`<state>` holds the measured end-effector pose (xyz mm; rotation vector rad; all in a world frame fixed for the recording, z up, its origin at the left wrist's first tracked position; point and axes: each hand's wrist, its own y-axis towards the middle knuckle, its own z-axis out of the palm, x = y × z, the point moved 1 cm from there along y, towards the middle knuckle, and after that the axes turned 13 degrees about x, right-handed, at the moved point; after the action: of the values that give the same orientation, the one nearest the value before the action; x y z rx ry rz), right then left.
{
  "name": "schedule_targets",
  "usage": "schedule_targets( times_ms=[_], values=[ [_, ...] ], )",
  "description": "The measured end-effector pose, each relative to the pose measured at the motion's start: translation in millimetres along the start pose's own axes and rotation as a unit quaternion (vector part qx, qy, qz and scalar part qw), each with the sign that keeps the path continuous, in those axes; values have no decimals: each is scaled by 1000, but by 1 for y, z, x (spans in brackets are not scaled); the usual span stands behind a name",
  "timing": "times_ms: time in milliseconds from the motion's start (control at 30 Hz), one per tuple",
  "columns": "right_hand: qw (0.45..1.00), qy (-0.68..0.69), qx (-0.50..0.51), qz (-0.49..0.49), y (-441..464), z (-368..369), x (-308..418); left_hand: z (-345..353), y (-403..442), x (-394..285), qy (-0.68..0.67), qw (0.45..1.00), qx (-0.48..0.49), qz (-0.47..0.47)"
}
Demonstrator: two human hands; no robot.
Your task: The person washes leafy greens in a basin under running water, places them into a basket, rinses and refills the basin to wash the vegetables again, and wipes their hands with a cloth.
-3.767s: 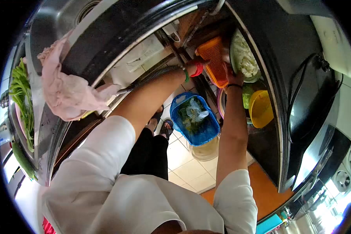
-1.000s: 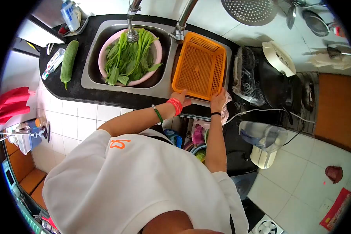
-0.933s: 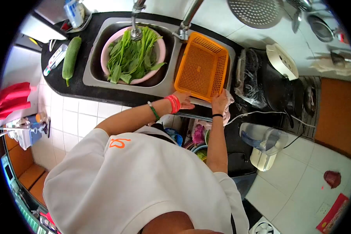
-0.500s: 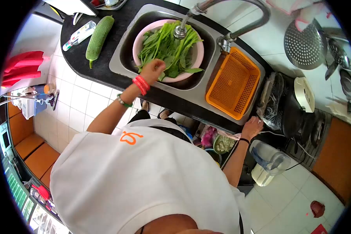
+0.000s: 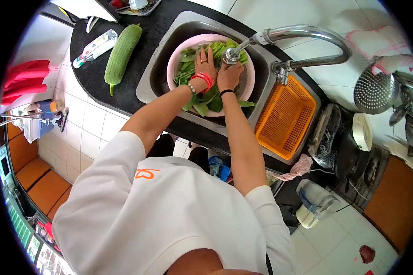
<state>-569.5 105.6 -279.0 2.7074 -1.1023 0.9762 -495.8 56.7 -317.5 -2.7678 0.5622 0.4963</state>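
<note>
The leafy greens [image 5: 210, 97] lie in a pink basin [image 5: 171, 68] set in the sink [image 5: 146, 87], at the upper middle of the frame. Judging by how things lie, handling of the greens looks to be at an early stage: both hands are in among them, every leaf in view is in the basin, and some leaf ends stick out over its lower-right rim. Taking them out looks not yet done. How much water is in the basin cannot be told.

The left hand [image 5: 205, 66] reaches up the frame, back uppermost, its fingers spread apart over the leaves; red bangles [image 5: 204, 79] circle the wrist. The right hand [image 5: 229, 77], just beside it, bends inward, its fingertips partly hidden by the faucet head [image 5: 231, 56] and leaves, so whether they are closed on stems cannot be told. Both forearms slant inward from below, elbows well apart.

Just right of the basin, an orange perforated basket [image 5: 287, 117] sits tilted in the frame. At the upper left, a long green gourd [image 5: 124, 57] and a bottle [image 5: 96, 47] lie side by side on the black tabletop [image 5: 155, 30].
</note>
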Motion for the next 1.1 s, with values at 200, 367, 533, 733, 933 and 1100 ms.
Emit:
schedule_targets(
  times_ms=[200,367,533,733,933,1100],
  values=[
    [981,-62,182,21,0,16,-25,-12,27,25,-29,960,277,-11],
    [971,218,89,-50,7,-7,-46,-166,0,-33,-321,879,-162,314],
    [861,508,8,38,-11,-30,-37,-239,-14,-112,-188,857,-136,461],
    [931,363,-6,42,-1,-28,-39,-264,25,-112,-136,844,-29,517],
    [993,71,-97,-17,38,23,-20,-276,76,-118,-166,779,-85,598],
    [998,39,29,-40,29,14,-26,-249,69,-92,-301,777,-86,546]
  ],
)
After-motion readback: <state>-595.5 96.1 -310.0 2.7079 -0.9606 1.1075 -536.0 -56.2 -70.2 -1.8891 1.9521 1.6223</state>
